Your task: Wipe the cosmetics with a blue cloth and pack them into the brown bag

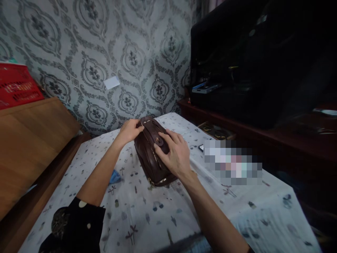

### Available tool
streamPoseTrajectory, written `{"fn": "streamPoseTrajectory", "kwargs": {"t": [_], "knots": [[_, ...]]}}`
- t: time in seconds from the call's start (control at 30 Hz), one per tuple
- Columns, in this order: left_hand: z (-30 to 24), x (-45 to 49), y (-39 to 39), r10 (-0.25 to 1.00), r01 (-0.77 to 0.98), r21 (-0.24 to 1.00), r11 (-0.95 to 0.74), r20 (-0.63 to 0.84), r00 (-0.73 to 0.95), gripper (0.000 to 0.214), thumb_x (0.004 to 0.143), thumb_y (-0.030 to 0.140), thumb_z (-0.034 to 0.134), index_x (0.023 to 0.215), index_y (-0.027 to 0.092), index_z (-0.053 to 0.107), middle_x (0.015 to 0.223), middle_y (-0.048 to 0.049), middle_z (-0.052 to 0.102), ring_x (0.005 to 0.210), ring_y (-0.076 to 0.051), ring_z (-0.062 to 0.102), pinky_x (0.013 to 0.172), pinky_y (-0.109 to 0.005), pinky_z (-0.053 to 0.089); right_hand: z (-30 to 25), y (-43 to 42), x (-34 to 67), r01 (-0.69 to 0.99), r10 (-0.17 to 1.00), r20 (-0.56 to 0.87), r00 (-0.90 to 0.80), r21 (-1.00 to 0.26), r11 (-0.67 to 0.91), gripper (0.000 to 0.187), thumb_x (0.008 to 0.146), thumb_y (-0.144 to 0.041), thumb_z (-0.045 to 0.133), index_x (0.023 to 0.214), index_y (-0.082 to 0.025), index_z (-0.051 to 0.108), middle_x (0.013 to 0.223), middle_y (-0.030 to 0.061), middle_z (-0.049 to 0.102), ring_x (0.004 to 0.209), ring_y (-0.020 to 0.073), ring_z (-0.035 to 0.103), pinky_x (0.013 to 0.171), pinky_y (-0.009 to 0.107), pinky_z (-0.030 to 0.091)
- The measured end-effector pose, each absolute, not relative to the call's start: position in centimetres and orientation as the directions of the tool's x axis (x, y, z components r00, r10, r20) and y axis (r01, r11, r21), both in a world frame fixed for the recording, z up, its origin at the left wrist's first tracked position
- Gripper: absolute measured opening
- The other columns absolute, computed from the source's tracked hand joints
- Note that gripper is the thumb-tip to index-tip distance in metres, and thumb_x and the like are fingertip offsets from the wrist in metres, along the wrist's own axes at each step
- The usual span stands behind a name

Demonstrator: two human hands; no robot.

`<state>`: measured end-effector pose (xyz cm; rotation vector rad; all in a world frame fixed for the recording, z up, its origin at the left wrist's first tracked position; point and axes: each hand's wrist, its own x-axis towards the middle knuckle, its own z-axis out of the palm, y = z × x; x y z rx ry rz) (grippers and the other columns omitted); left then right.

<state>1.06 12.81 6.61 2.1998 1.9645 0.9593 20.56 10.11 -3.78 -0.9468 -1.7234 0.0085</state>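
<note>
A dark brown leather bag (150,158) with gold zips lies on a table covered by a white patterned cloth (147,211). My left hand (129,130) grips the bag's far end, its fingers curled over the top edge. My right hand (175,153) rests on the bag's upper side, fingers bent, with the fingertips pinching at a small gold zip pull or clasp (157,140). Whether the zip is open I cannot tell.
A small blue object (115,176) lies on the cloth left of the bag. A wooden cabinet (31,140) with a red crate (15,84) stands at the left. A dark wooden shelf (263,133) and large black items stand at the right. Patterned wallpaper is behind.
</note>
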Motion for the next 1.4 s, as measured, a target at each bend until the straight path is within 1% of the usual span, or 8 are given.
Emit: {"fn": "streamPoseTrajectory", "kwargs": {"t": [0.17, 0.37, 0.57, 0.77, 0.93, 1.07, 1.2, 1.4], "knots": [[7.7, 3.5, 14.1, 0.916, 0.908, 0.362, -0.212, 0.397, 0.055, 0.026, 0.073, 0.021, 0.066, 0.099, 0.018, 0.071, 0.091, -0.0042, 0.070, 0.085, -0.023, 0.062, 0.081, -0.032, 0.046, -4.2, 10.4, 20.4, 0.539, 0.551, 0.835, -0.003, -0.463, 0.704, 0.032, 0.091, -0.037, 0.059, 0.113, -0.018, 0.074, 0.124, 0.0132, 0.070, 0.113, 0.0313, 0.061, 0.097, 0.049, 0.050], [7.5, 5.3, 16.8, 0.924, 0.907, 0.390, -0.158, 0.382, -0.003, 0.017, 0.076, 0.030, 0.066, 0.064, 0.018, 0.063, 0.061, -0.0004, 0.057, 0.069, -0.020, 0.056, 0.067, -0.030, 0.041, -4.1, 10.3, 20.5, 0.521, 0.547, 0.837, 0.000, -0.467, 0.715, 0.030, 0.092, -0.035, 0.058, 0.110, -0.019, 0.074, 0.118, 0.0119, 0.073, 0.112, 0.0295, 0.060, 0.097, 0.047, 0.049], [6.9, 5.7, 16.6, 0.920, 0.864, 0.473, -0.176, 0.390, -0.026, 0.025, 0.075, 0.027, 0.066, 0.056, 0.020, 0.053, 0.055, 0.0022, 0.050, 0.061, -0.017, 0.050, 0.062, -0.029, 0.036, -3.6, 9.9, 20.6, 0.533, 0.609, 0.792, -0.039, -0.499, 0.683, 0.030, 0.092, -0.036, 0.056, 0.111, -0.020, 0.073, 0.118, 0.0110, 0.073, 0.113, 0.0299, 0.060, 0.095, 0.047, 0.049], [7.2, 5.5, 15.7, 0.928, 0.796, 0.549, -0.255, 0.370, 0.042, 0.021, 0.076, 0.027, 0.067, 0.059, 0.018, 0.059, 0.058, 0.0021, 0.054, 0.061, -0.016, 0.051, 0.063, -0.029, 0.041, -3.7, 10.0, 20.6, 0.543, 0.589, 0.807, -0.039, -0.478, 0.690, 0.031, 0.092, -0.036, 0.056, 0.113, -0.019, 0.072, 0.121, 0.0115, 0.071, 0.112, 0.0300, 0.060, 0.096, 0.046, 0.048], [7.3, 3.0, 14.2, 0.906, 0.735, 0.605, -0.304, 0.423, 0.026, 0.025, 0.078, 0.034, 0.067, 0.095, 0.017, 0.068, 0.093, -0.0047, 0.070, 0.089, -0.021, 0.064, 0.086, -0.034, 0.049, -3.9, 10.0, 20.7, 0.570, 0.576, 0.816, -0.040, -0.455, 0.684, 0.038, 0.090, -0.046, 0.062, 0.114, -0.019, 0.072, 0.126, 0.0126, 0.069, 0.116, 0.0322, 0.059, 0.097, 0.048, 0.047], [4.5, 1.2, 11.7, 0.842, 0.752, 0.615, -0.236, 0.516, -0.158, 0.049, 0.072, 0.032, 0.075, 0.117, 0.019, 0.059, 0.125, -0.0118, 0.058, 0.123, -0.029, 0.053, 0.108, -0.043, 0.040, -4.1, 10.0, 20.6, 0.582, 0.590, 0.806, -0.051, -0.456, 0.673, 0.039, 0.089, -0.047, 0.063, 0.116, -0.020, 0.071, 0.127, 0.0124, 0.068, 0.118, 0.0327, 0.057, 0.099, 0.049, 0.045], [0.8, 1.4, 9.3, 0.838, 0.670, 0.728, -0.145, 0.451, -0.308, 0.067, 0.072, 0.034, 0.079, 0.129, 0.024, 0.045, 0.134, -0.0116, 0.046, 0.136, -0.030, 0.039, 0.114, -0.045, 0.034, -4.1, 10.0, 20.6, 0.577, 0.602, 0.797, -0.055, -0.466, 0.670, 0.037, 0.089, -0.046, 0.063, 0.115, -0.022, 0.070, 0.128, 0.0127, 0.067, 0.117, 0.0323, 0.057, 0.098, 0.049, 0.045], [-0.6, 2.5, 8.1, 0.841, 0.548, 0.831, -0.098, 0.363, -0.401, 0.048, 0.074, 0.032, 0.078, 0.109, 0.023, 0.045, 0.109, -0.0046, 0.051, 0.101, -0.019, 0.055, 0.091, -0.033, 0.047, -4.1, 10.2, 20.6, 0.571, 0.606, 0.794, -0.051, -0.475, 0.670, 0.036, 0.088, -0.045, 0.064, 0.116, -0.022, 0.071, 0.128, 0.0130, 0.067, 0.117, 0.0336, 0.058, 0.097, 0.051, 0.046]]}}
